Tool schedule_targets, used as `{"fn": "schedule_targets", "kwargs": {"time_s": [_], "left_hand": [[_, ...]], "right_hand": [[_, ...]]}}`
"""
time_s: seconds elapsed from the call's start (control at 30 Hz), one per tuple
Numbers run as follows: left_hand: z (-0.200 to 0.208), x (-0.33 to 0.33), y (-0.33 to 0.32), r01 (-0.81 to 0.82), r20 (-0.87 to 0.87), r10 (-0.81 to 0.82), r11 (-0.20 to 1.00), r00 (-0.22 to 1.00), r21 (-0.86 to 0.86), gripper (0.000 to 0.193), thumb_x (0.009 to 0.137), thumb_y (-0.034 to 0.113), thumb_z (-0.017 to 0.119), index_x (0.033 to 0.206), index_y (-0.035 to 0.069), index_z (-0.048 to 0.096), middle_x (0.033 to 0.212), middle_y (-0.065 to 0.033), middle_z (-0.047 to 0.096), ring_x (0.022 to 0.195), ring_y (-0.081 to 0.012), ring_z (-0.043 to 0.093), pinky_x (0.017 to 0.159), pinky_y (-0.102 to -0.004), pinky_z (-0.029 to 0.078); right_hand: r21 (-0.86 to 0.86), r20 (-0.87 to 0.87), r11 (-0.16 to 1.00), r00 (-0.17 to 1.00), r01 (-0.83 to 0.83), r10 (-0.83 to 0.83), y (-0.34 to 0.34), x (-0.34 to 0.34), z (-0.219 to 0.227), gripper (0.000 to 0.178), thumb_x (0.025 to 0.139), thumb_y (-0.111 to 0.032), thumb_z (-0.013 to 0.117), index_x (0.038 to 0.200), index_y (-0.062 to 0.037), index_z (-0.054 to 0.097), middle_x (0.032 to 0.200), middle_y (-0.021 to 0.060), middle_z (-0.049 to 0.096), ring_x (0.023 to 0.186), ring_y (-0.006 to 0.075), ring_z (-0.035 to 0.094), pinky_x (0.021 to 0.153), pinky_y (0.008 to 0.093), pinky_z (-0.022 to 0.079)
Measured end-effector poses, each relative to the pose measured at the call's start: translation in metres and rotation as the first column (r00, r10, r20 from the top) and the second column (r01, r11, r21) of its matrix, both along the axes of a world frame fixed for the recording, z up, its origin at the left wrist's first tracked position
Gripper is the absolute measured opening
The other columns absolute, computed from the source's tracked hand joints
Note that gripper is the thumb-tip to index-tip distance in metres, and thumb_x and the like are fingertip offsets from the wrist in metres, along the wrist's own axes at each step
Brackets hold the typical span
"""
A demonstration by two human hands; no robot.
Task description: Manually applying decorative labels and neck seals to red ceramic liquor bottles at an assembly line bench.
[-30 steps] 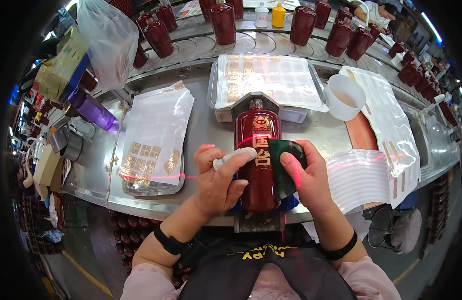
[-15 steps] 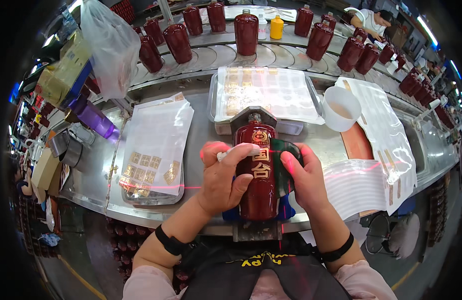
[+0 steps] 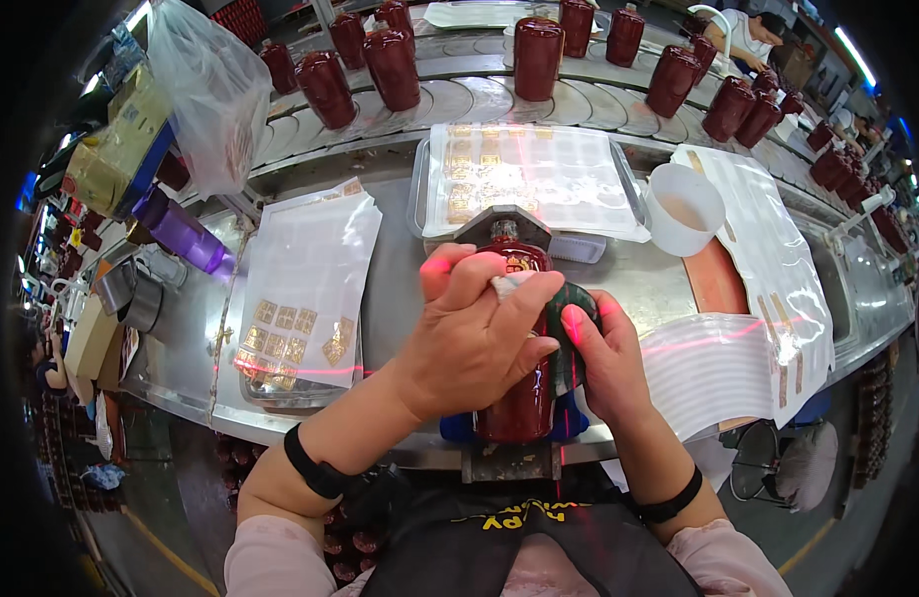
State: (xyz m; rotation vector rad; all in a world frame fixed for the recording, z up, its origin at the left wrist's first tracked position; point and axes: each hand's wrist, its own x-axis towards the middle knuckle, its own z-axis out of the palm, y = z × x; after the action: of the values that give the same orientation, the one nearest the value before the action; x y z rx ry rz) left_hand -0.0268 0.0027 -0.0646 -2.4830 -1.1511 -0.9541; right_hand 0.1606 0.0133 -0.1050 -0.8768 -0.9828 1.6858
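Note:
A glossy dark red bottle (image 3: 515, 416) rests neck away from me in a grey metal holder (image 3: 537, 237), with blue padding (image 3: 570, 422) beneath it. My left hand (image 3: 469, 338) lies across the bottle's front, fingers bent around a wadded white cloth (image 3: 502, 287) that presses near the gold emblem (image 3: 522, 264). The hand covers most of the front. At the bottle's right side, my right hand (image 3: 612, 360) grips a dark green, flat, glossy piece (image 3: 580, 299) against the glass, thumb on top. Its exact kind cannot be made out.
Sheets with gold stickers (image 3: 280, 344) lie on a tray at left; another stickered sheet (image 3: 539, 189) covers a tray behind the bottle. A white tub (image 3: 684, 211) and white strips (image 3: 703, 373) are at right. Red bottles (image 3: 537, 60) stand on a conveyor (image 3: 459, 104); a person (image 3: 748, 40) sits beyond.
My left hand with the cloth has shifted right and turned over the bottle, now hiding the gold characters. My right hand stays nearly still. Bottles on the conveyor have moved right.

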Motion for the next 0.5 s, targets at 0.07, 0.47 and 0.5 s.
{"fn": "schedule_targets", "kwargs": {"time_s": [0.07, 0.47, 0.5], "left_hand": [[0.003, 0.003, 0.002, 0.050, 0.063, -0.046, 0.996, 0.997, -0.070, 0.043, 0.093, 0.035, 0.055, 0.123, 0.004, 0.057, 0.101, -0.0038, 0.067, 0.098, -0.0277, 0.045, 0.096, -0.0445, 0.032], [-0.042, -0.009, -0.023, -0.098, 0.511, 0.141, 0.989, 0.848, -0.110, 0.036, 0.092, 0.018, 0.055, 0.123, -0.001, 0.058, 0.104, -0.0093, 0.069, 0.090, -0.0270, 0.048, 0.088, -0.0378, 0.037], [-0.042, -0.008, -0.024, -0.121, 0.521, 0.167, 0.985, 0.837, -0.121, 0.037, 0.092, 0.017, 0.055, 0.124, -0.002, 0.057, 0.105, -0.0104, 0.069, 0.090, -0.0274, 0.047, 0.088, -0.0381, 0.037]], "right_hand": [[-0.006, 0.001, 1.000, 1.000, 0.000, 0.000, -0.001, 0.001, 0.000, 0.025, 0.096, -0.016, 0.060, 0.113, 0.0003, 0.052, 0.100, 0.0044, 0.061, 0.087, 0.0071, 0.057, 0.077, 0.0233, 0.050], [0.003, -0.011, 1.000, 1.000, -0.025, 0.025, 0.004, 0.002, 0.000, 0.027, 0.095, -0.018, 0.061, 0.113, 0.0005, 0.052, 0.100, 0.0048, 0.061, 0.089, 0.0072, 0.056, 0.078, 0.0241, 0.049], [0.160, 0.150, 0.987, 0.988, 0.019, -0.043, 0.006, 0.005, 0.003, 0.027, 0.095, -0.016, 0.062, 0.114, -0.0004, 0.052, 0.097, 0.0047, 0.062, 0.087, 0.0073, 0.057, 0.077, 0.0241, 0.049]]}}
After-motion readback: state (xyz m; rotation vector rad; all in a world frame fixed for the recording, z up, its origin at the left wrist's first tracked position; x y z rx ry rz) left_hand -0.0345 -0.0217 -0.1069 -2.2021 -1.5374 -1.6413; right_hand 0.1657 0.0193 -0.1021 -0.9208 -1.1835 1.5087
